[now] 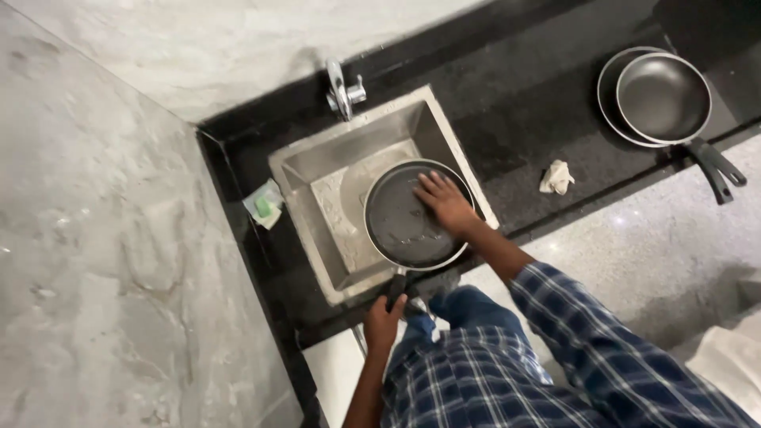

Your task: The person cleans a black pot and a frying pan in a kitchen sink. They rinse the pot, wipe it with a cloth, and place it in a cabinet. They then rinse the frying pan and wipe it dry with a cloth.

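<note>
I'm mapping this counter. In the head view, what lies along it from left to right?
Green sponge packet → tap → frying pan in the sink, right hand inside it → crumpled cloth → two stacked pans.

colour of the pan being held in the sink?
Dark grey to black inside, with a silvery rim and black handle; the pan shows in the head view.

Dark round frying pan [408, 222], held level over the steel sink. Its black handle points toward the person. Inside looks wet.
</note>
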